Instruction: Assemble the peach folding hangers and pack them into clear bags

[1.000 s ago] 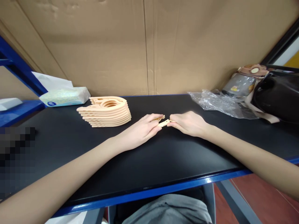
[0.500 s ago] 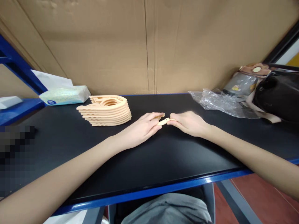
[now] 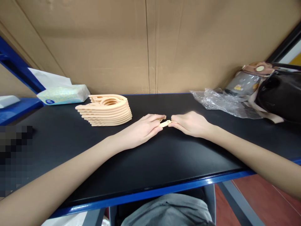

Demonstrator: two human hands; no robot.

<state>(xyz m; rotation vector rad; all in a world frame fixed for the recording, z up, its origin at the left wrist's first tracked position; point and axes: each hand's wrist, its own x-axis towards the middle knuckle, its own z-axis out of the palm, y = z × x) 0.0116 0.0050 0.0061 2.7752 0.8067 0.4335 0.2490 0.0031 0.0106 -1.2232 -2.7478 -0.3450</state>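
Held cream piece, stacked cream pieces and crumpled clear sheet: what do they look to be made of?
Held cream piece: probably plastic, smooth; pale, even color suggests it, though little shows between the fingers.
Stacked cream pieces: likely molded plastic, satin; repeated rounded edges, no visible grain.
Crumpled clear sheet: seemingly thin plastic film, glossy; see-through with bright creases.

desk top [image 3: 141, 169]: smooth, low sheen | front edge [image 3: 209, 181]: glossy, painted-looking | hanger stack [image 3: 105, 116], toward back-left corner: smooth matt plastic | held piece [image 3: 165, 123]: similar smooth plastic | tissue pack [image 3: 64, 95], back-left corner: shiny film, matt paper tissue [image 3: 50, 77] | bag [image 3: 221, 103], back edge, right part: crinkled glossy plastic | wall [image 3: 105, 47] along back edge: matt cardboard
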